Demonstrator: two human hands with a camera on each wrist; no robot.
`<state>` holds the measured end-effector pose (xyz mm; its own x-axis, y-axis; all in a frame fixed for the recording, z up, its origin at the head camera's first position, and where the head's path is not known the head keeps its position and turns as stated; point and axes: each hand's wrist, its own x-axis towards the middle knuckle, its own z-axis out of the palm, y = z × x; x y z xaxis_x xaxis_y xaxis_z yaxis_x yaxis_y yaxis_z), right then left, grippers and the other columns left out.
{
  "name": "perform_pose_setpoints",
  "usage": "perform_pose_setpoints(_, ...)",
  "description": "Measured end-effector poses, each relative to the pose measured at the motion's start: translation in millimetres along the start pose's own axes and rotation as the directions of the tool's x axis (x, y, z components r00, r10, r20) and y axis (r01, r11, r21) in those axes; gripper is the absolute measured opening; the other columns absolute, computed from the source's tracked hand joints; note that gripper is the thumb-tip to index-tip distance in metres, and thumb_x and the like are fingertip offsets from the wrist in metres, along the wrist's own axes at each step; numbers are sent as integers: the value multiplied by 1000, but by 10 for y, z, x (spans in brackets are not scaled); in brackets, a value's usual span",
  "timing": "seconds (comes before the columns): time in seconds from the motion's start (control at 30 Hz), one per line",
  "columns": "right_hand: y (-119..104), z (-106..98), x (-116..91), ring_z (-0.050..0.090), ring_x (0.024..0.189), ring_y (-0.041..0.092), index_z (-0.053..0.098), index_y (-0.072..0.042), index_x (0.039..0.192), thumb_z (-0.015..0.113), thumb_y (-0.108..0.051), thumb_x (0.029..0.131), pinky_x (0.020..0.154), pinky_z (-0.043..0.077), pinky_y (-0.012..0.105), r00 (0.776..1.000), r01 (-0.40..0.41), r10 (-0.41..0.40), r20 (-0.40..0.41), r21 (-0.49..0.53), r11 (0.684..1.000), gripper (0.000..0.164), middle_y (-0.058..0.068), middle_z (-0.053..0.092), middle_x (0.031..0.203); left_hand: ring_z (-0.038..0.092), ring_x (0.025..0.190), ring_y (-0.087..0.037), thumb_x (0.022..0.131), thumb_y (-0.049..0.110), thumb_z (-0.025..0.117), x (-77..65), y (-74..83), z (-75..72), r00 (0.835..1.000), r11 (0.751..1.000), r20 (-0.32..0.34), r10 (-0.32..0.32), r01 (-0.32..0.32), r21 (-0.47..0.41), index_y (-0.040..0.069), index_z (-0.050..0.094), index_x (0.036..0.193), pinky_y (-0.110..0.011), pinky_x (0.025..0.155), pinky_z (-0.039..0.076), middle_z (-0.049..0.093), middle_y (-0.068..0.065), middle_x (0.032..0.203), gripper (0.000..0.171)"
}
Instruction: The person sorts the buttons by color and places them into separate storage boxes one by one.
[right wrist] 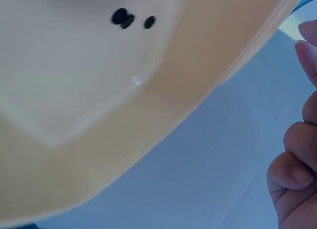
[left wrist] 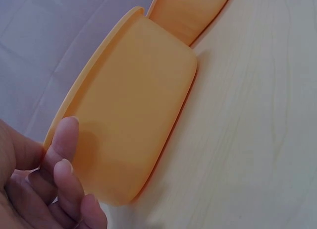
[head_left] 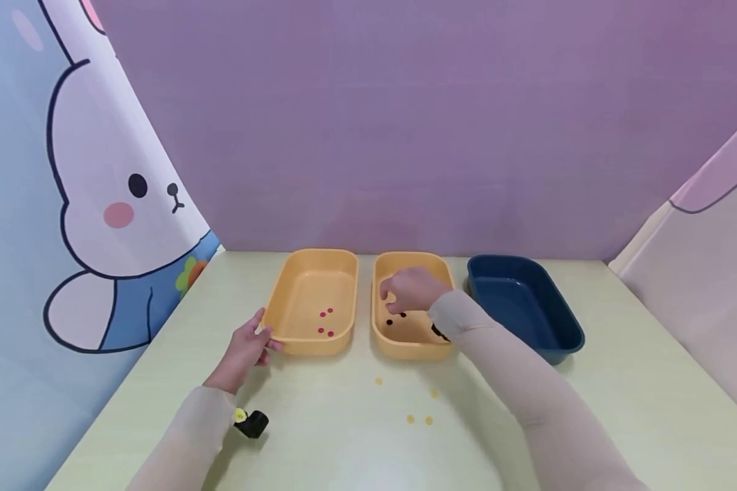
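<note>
My left hand [head_left: 246, 348] holds the near left corner of the left yellow-orange tray [head_left: 310, 346]; in the left wrist view the thumb is at its rim and the fingers [left wrist: 67, 140] lie along the outer wall. Several small red discs [head_left: 321, 331] lie in this tray. Above the middle yellow-orange tray [head_left: 411, 351] hovers my right hand [head_left: 414, 290], its fingers curled and thumb near the index finger. Nothing shows between these fingertips [right wrist: 307, 55]. Small black discs [head_left: 389, 322] lie on that tray's floor; three black discs [right wrist: 119, 16] show in the right wrist view.
A dark blue tray [head_left: 516, 300] stands to the right, partly behind my right forearm. Several small yellow discs [head_left: 410, 419] lie on the pale table [head_left: 331, 436] in front of the trays. A purple backdrop [head_left: 405, 136] rises behind the table.
</note>
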<state>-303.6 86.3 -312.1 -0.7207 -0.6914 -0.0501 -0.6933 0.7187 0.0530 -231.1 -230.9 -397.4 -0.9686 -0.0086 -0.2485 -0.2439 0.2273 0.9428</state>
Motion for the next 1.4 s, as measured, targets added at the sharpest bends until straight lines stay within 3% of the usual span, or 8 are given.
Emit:
perform_pose_setpoints(0.13,-138,-69,-122,49,56,5,72,-19,91,70,-23,81,55,43,24,994,80,-83,-74,-34,996,11,-13,59,65,43,48,-9,104,12,36,-10,-7,-14,999,1000,15,30,-30,-4,6,5,154,-23,50,41,62,5,65,59)
perform_pose_setpoints(0.3,-297,-35,-287,45,50,4,72,-21,86,71,-22,78,48,38,21,960,207,-219,-173,-90,974,8,-11,59,63,43,48,-8,104,11,36,-28,-22,-19,999,1000,25,29,-29,-12,6,4,154,-22,50,41,62,5,65,59)
perform_pose_setpoints(0.57,-513,33,-482,42,46,3,70,-23,81,70,-21,76,44,33,18,904,338,-379,-197,-212,917,5,-14,61,64,43,49,-9,104,11,36,-35,-46,-14,1000,1000,17,23,-23,10,5,4,153,-23,51,41,61,6,65,59)
perform_pose_setpoints(0.7,-594,90,-571,40,45,3,65,-23,74,70,-20,74,44,29,18,889,367,-417,-191,-249,896,5,-14,54,59,43,49,-9,104,11,36,-39,-55,1,1000,1000,23,21,-21,10,5,4,153,-23,51,41,61,6,64,59)
perform_pose_setpoints(0.97,-719,323,-704,56,54,-1,71,-23,79,73,-24,73,48,39,15,855,423,-483,-190,-285,860,6,-17,67,73,42,48,-8,104,11,36,-58,-30,21,999,999,27,32,-31,-16,6,4,154,-22,49,40,61,6,64,59)
perform_pose_setpoints(1.13,-735,462,-756,57,55,-3,71,-26,77,73,-23,70,46,38,17,856,406,-479,-194,-322,856,8,-19,66,71,43,47,-8,104,11,36,-56,-20,43,999,999,33,35,-34,-25,7,4,154,-22,49,40,61,6,64,60)
perform_pose_setpoints(1.27,-737,543,-768,53,50,-2,67,-25,71,71,-20,68,43,36,17,849,392,-480,-221,-346,852,7,-17,62,64,43,48,-8,103,11,36,-58,-17,48,999,999,37,40,-39,-16,5,4,154,-22,50,40,61,6,64,60)
perform_pose_setpoints(1.4,-752,612,-743,37,41,1,52,-23,59,68,-16,68,39,28,19,844,368,-477,-246,-380,848,20,-14,45,51,43,49,-8,103,12,37,-64,-12,34,999,999,31,42,-42,-3,5,4,153,-22,51,41,60,7,64,60)
